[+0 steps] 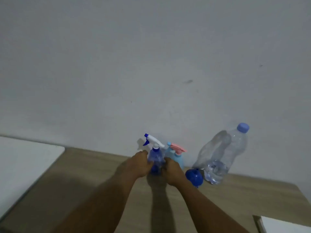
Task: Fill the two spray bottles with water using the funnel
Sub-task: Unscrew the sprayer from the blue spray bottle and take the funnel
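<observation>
A dark blue spray bottle (156, 157) with a white and blue trigger head stands upright near the wall. My left hand (140, 163) wraps its left side and my right hand (171, 171) wraps its right side. Right behind it stands a light blue spray bottle (176, 158) with a pink trigger head. A blue funnel (193, 177) lies on the table to the right of my right hand. Beside the funnel a large clear water bottle (220, 158) with a blue cap stands with a little water at its bottom.
The wooden table (87, 179) ends at a plain grey wall (151, 64). A white surface (25, 158) adjoins it on the left. A white flat object (286, 225) lies at the bottom right corner.
</observation>
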`<move>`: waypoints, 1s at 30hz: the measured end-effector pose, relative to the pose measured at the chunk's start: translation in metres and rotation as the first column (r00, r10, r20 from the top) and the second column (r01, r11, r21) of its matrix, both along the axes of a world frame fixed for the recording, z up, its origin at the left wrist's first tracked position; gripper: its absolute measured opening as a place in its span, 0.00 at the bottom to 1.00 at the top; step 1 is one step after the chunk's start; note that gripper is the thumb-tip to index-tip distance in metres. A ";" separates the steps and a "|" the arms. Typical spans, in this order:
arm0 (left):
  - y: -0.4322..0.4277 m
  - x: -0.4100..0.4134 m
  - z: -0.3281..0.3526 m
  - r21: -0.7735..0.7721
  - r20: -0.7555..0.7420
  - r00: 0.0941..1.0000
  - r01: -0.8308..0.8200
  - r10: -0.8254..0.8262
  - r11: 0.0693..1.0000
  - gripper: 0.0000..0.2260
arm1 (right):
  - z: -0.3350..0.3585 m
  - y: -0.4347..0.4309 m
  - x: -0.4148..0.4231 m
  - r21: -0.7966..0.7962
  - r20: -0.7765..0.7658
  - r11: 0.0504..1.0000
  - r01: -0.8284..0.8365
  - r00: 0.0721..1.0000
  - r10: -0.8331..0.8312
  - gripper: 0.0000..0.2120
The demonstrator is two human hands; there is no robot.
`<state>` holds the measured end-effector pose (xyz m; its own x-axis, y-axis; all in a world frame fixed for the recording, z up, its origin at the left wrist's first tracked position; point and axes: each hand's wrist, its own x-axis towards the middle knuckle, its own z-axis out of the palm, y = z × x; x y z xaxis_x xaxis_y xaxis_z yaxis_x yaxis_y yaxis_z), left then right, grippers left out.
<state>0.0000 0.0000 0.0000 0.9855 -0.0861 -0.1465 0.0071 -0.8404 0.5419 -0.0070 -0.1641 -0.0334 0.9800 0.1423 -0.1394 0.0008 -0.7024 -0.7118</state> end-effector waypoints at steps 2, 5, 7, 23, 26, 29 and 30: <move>0.003 0.011 -0.015 -0.106 -0.018 1.000 0.017 -0.019 0.994 0.17 | -0.007 -0.001 0.010 0.043 -0.005 0.999 0.025 1.000 -0.025 0.09; 0.000 0.019 -0.026 -0.179 -0.009 0.999 0.048 -0.051 0.983 0.22 | -0.010 -0.003 0.018 0.031 -0.001 0.999 0.040 0.999 -0.040 0.13; -0.003 0.018 -0.028 -0.224 0.010 0.999 0.041 -0.040 0.974 0.20 | -0.011 -0.002 0.015 0.068 0.040 0.998 -0.008 0.999 0.005 0.14; -0.063 -0.143 -0.020 -0.340 0.149 0.986 0.126 -0.079 0.932 0.16 | -0.032 -0.059 -0.164 0.390 0.184 0.892 0.230 0.930 -0.319 0.16; -0.082 -0.173 -0.032 -0.386 0.098 0.992 0.106 -0.074 0.916 0.16 | -0.034 -0.079 -0.199 0.406 0.158 0.873 0.270 0.920 -0.358 0.20; -0.096 -0.196 -0.044 -0.413 0.055 0.997 0.077 -0.060 0.907 0.20 | -0.034 -0.095 -0.223 0.426 0.094 0.855 0.297 0.925 -0.368 0.21; -0.100 -0.203 -0.047 -0.436 0.039 0.998 0.060 -0.047 0.898 0.21 | -0.034 -0.100 -0.228 0.434 0.089 0.851 0.295 0.926 -0.366 0.20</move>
<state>-0.2029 -0.0996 -0.0468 0.9805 -0.1881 -0.0560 -0.0507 -0.5182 0.8538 -0.2353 -0.2637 -0.0671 0.9825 -0.1850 0.0238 -0.0394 -0.3307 -0.9429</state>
